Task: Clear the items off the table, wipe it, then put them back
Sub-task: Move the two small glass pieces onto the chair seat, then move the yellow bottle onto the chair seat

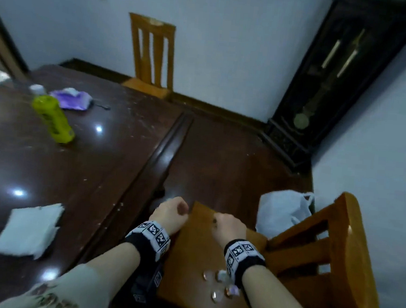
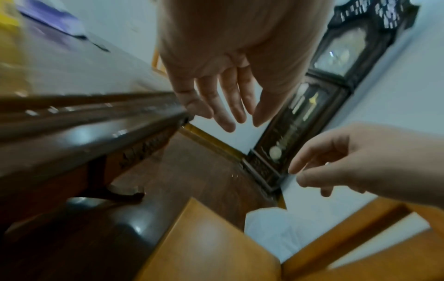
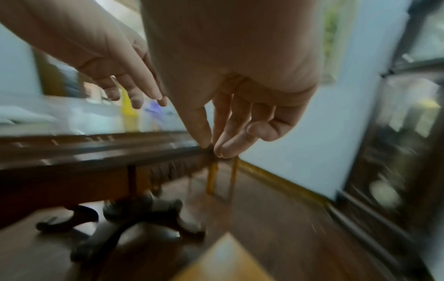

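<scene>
The dark wooden table (image 1: 99, 165) carries a green bottle (image 1: 53, 117), a purple packet (image 1: 71, 99) and a folded white cloth (image 1: 29, 229). Several small shiny pieces (image 1: 220, 286) lie on the seat of the near wooden chair (image 1: 196, 257). Both hands hover over the far edge of that seat. My left hand (image 1: 170, 212) (image 2: 230, 121) hangs with relaxed, nearly straight fingers and holds nothing. My right hand (image 1: 228, 225) (image 3: 212, 148) has its thumb and fingertips drawn close together, with nothing visible between them.
A white plastic bag (image 1: 282, 213) sits on the floor beyond the near chair. A second wooden chair (image 1: 154, 55) stands against the far wall. A tall dark pendulum clock (image 1: 323, 90) fills the corner. The table's moulded edge (image 2: 96, 123) runs just left of my left hand.
</scene>
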Tool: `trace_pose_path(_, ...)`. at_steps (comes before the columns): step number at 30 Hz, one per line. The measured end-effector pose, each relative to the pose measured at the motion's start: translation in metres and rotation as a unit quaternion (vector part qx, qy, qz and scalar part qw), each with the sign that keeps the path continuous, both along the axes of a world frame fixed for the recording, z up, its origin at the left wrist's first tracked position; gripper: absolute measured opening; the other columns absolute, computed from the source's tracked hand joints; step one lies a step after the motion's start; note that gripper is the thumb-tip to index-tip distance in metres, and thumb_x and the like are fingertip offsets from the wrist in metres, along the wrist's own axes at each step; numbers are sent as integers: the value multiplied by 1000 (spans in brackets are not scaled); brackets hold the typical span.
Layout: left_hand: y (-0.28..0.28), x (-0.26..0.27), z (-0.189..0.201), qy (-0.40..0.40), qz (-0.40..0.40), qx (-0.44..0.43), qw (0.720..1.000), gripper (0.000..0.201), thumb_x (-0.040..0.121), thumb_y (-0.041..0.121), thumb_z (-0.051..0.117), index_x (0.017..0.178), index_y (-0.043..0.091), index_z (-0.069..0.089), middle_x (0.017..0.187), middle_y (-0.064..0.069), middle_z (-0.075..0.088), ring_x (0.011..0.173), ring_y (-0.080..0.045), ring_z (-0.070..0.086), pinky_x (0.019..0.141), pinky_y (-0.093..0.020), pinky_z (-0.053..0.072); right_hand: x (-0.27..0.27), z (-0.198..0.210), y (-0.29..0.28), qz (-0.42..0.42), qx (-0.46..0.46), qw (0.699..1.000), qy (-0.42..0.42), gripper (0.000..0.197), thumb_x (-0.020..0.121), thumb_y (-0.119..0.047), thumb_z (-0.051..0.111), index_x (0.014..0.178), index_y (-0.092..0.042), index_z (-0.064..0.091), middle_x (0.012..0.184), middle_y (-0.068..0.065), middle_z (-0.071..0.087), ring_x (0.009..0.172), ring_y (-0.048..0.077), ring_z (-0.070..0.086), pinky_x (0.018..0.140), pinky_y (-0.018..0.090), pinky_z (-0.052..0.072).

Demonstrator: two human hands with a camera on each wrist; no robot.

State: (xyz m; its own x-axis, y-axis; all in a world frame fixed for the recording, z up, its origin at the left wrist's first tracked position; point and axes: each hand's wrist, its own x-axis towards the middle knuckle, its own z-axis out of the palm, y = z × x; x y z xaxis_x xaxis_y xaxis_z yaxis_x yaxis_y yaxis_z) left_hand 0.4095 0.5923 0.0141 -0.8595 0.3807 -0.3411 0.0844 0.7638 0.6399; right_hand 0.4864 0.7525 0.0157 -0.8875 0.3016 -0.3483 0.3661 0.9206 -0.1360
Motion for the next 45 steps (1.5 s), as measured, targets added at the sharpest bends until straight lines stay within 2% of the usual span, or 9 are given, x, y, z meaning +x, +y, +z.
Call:
trace_pose_path(7,-120,-20,60,64,139,43,987,11,81,35,66,78,40,56,89,12,66,85,-11,63,83,-32,52,-68,59,-107,108,-26,992,56,26,90,-27,47,112,-27,60,114,3,65,106,28,61,81,33,47)
trace_pose_path(11,-196,-31,71,97,192,47,975,7,85,35,64,87,38,58,92,15,61,90,-9,57,74,-23,43,-97,70,-176,144,-42,986,68,27,90,-31,47,112,-28,62,111,1,66,104,26,62,83,33,49)
trace_pose_path(16,-302,-53,64,93,240,66,964,8,85,32,64,82,37,57,90,15,61,88,-8,59,78,-28,50,-137,71,-273,162,-50,983,77,26,90,-32,46,110,-28,62,107,0,68,99,24,64,81,34,53)
trace_pose_path(28,-488,-119,59,93,237,99,962,6,88,30,59,86,28,64,87,8,67,81,-10,63,76,-32,55,-201,52,-449,-35,-248,965,83,13,82,-27,56,87,-29,68,94,-2,71,88,21,67,85,36,56)
trace_pose_path(32,-514,-143,54,58,232,148,960,10,88,31,58,82,28,65,82,5,69,76,-16,67,76,-39,57,-226,48,-458,-147,-343,920,120,15,81,-12,61,91,-15,71,73,2,70,62,17,65,70,36,58)
trace_pose_path(35,-524,-164,53,41,220,164,961,12,90,30,56,83,26,64,83,3,70,76,-17,67,75,-38,57,-251,47,-462,-206,-379,889,156,13,84,-14,64,96,-13,68,74,2,68,60,14,62,48,26,41)
trace_pose_path(38,-531,-192,52,26,205,174,963,13,93,29,54,87,23,64,84,0,71,74,-17,67,72,-34,54,-282,46,-470,-235,-404,865,182,13,87,-15,64,100,-12,65,73,0,62,60,11,57,45,18,34)
trace_pose_path(42,-537,-240,45,11,185,175,967,13,94,31,54,95,22,63,87,2,70,73,-13,66,59,-25,50,-326,35,-483,-233,-406,865,179,37,85,-19,69,118,-6,58,95,8,63,84,20,58,63,26,43)
trace_pose_path(45,-538,-284,39,6,173,167,971,12,94,33,55,95,24,62,86,6,70,78,-14,67,71,-29,54,-369,36,-483,-241,-399,865,186,53,84,-20,72,129,-4,47,113,11,59,103,24,58,92,35,45)
